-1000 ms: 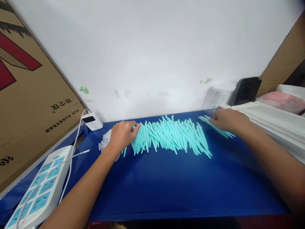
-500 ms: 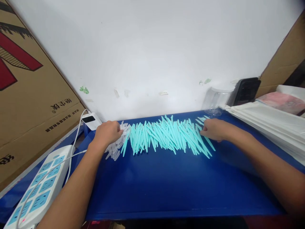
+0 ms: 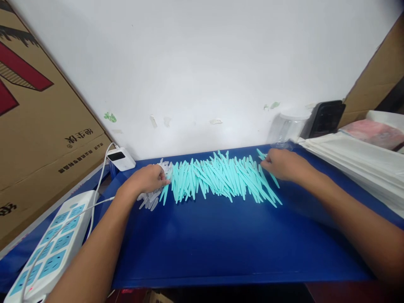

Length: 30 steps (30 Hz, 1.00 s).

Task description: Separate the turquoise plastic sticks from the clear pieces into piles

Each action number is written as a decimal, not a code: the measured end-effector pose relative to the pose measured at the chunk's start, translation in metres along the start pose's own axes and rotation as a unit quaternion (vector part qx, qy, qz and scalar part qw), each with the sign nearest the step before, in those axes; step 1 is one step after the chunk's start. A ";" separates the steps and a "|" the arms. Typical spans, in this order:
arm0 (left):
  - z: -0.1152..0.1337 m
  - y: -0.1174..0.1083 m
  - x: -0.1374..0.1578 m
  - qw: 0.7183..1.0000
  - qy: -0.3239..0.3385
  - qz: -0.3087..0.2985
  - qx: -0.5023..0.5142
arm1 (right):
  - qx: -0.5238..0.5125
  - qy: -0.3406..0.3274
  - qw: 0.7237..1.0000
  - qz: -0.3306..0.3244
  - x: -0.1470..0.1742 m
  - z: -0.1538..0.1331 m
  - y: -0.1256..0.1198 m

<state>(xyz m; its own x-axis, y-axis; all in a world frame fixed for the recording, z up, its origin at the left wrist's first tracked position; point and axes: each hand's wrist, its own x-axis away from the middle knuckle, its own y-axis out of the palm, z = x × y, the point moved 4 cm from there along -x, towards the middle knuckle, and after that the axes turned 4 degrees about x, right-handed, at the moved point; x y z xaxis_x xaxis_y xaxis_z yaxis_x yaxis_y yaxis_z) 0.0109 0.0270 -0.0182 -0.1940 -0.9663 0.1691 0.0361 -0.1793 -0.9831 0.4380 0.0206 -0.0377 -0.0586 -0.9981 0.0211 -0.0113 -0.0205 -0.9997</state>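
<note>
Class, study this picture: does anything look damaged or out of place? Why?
Yes: the flat white wall above the glossy blue table bears ragged green patches and small pale strips, which break its otherwise plain surface, perhaps leftover tape or paper.

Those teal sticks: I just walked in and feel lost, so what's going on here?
Someone is working at both ends of a long, loose row of teal sticks on a blue table. The left hand is over translucent pieces at the row's left end; the right hand is at a few sticks at the other end. Whether either hand grips anything is hard to tell.
</note>
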 end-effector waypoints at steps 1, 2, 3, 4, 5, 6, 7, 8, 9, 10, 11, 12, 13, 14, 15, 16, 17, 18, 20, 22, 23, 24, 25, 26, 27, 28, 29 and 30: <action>0.001 -0.001 0.000 1.000 0.006 0.010 0.000 | -0.008 0.002 1.000 0.021 0.000 0.000 -0.001; 0.001 -0.002 0.000 1.000 0.012 0.023 0.003 | -0.020 0.002 0.999 0.043 0.001 0.000 -0.003; 0.002 -0.003 0.000 0.999 0.019 0.037 0.010 | -0.036 0.000 0.997 0.064 0.002 -0.001 -0.005; 0.004 -0.005 0.000 0.998 0.028 0.054 0.021 | -0.056 -0.006 0.995 0.082 0.003 -0.003 -0.007; 0.007 -0.008 0.000 0.996 0.039 0.076 0.038 | -0.081 -0.016 0.992 0.098 0.004 -0.005 -0.009; 0.010 -0.011 0.000 0.991 0.054 0.101 0.063 | -0.108 -0.031 0.987 0.111 0.006 -0.008 -0.011; 0.014 -0.014 0.001 0.985 0.072 0.128 0.096 | -0.137 -0.050 0.981 0.125 0.008 -0.012 -0.014; 0.019 -0.016 0.002 0.975 0.092 0.148 0.135 | -0.166 -0.072 0.974 0.139 0.011 -0.016 -0.017; 0.024 -0.017 0.004 0.964 0.114 0.157 0.181 | -0.193 -0.093 0.964 0.156 0.013 -0.019 -0.020; 0.029 -0.017 0.005 0.951 0.136 0.154 0.230 | -0.214 -0.116 0.954 0.173 0.015 -0.024 -0.022; 0.035 -0.015 0.006 0.938 0.154 0.141 0.276 | -0.232 -0.140 0.944 0.188 0.018 -0.028 -0.024; 0.040 -0.013 0.007 0.926 0.168 0.121 0.316 | -0.248 -0.164 0.934 0.198 0.020 -0.032 -0.025; 0.045 -0.010 0.007 0.917 0.177 0.099 0.344 | -0.264 -0.187 0.924 0.202 0.022 -0.036 -0.024; 0.050 -0.007 0.007 0.912 0.183 0.084 0.357 | -0.280 -0.209 0.915 0.200 0.023 -0.040 -0.023; 0.053 -0.004 0.007 0.913 0.186 0.077 0.354 | -0.294 -0.227 0.908 0.195 0.024 -0.044 -0.021; 0.055 -0.002 0.007 0.918 0.187 0.081 0.339 | -0.304 -0.242 0.902 0.188 0.025 -0.046 -0.019; 0.056 -0.001 0.007 0.925 0.186 0.092 0.318 | -0.308 -0.252 0.899 0.184 0.026 -0.049 -0.017; 0.057 0.000 0.006 0.931 0.185 0.106 0.296 | -0.305 -0.260 0.898 0.181 0.026 -0.051 -0.016; 0.060 0.001 0.007 0.936 0.192 0.124 0.268 | -0.287 -0.268 0.901 0.182 0.027 -0.053 -0.015; 0.069 0.003 0.010 0.930 0.220 0.119 0.271 | -0.270 -0.270 0.906 0.183 0.027 -0.053 -0.015; 0.076 0.005 0.014 0.924 0.239 0.113 0.276 | -0.264 -0.269 0.908 0.185 0.027 -0.053 -0.015; 0.085 0.008 0.019 0.917 0.260 0.110 0.282 | -0.260 -0.267 0.909 0.188 0.026 -0.052 -0.015; 0.095 0.011 0.025 0.910 0.281 0.110 0.286 | -0.258 -0.264 0.909 0.194 0.026 -0.051 -0.015; 0.106 0.014 0.031 0.902 0.302 0.113 0.286 | -0.258 -0.262 0.908 0.201 0.025 -0.049 -0.014; 0.117 0.019 0.038 0.893 0.330 0.111 0.285 | -0.258 -0.259 0.907 0.208 0.024 -0.048 -0.014; 0.129 0.024 0.045 0.883 0.362 0.106 0.280 | -0.259 -0.259 0.906 0.214 0.023 -0.048 -0.013; 0.140 0.030 0.052 0.875 0.393 0.098 0.265 | -0.258 -0.258 0.905 0.218 0.023 -0.047 -0.013; 0.149 0.036 0.056 0.870 0.418 0.093 0.243 | -0.256 -0.259 0.905 0.220 0.023 -0.047 -0.012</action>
<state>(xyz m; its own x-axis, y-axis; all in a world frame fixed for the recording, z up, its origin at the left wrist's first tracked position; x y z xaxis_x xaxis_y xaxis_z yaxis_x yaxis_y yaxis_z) 0.1476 -0.0615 -0.0332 -0.7788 -0.5514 -0.2991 0.5143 -0.2883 -0.8077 0.3896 0.0009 -0.0245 0.3040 -0.8001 -0.5171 -0.5689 0.2829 -0.7722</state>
